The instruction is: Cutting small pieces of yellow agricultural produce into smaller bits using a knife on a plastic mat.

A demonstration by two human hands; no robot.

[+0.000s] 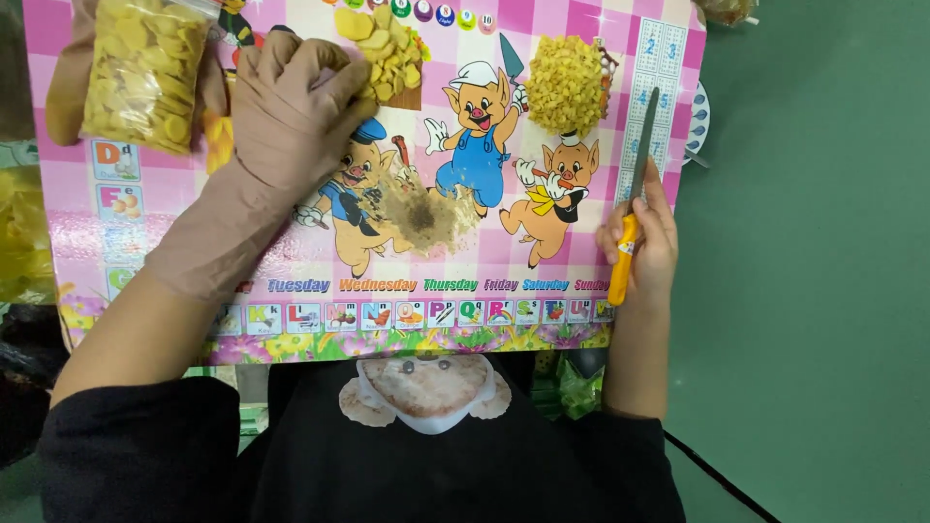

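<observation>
Right grip: the bare right hand [647,235] is clamped on the orange plastic handle of a long grey metal file [635,194]; the fingers [663,208] wrap the handle from the outer side; the blade points away from the person, along the right edge of the board.
Left grip: the left hand [291,107], in a brown fabric glove that runs up the forearm, lies knuckles up with fingers curled on a heap of pale yellow flat slices [386,48]; whether it pinches one cannot be told.
Work surface: a pink checked picture board with cartoon pigs [484,261] carries everything, resting over the person's lap; a patch of brown dusty crumbs [421,215] sits at its middle, between the two hands.
Nearby piles: a mound of small bright yellow cut pieces [565,82] lies just left of the file's blade; a clear plastic bag of yellow round slices [145,73] lies on the board's left upper corner, beside the gloved hand.
Surroundings: a green floor [823,291] shows to the right.
</observation>
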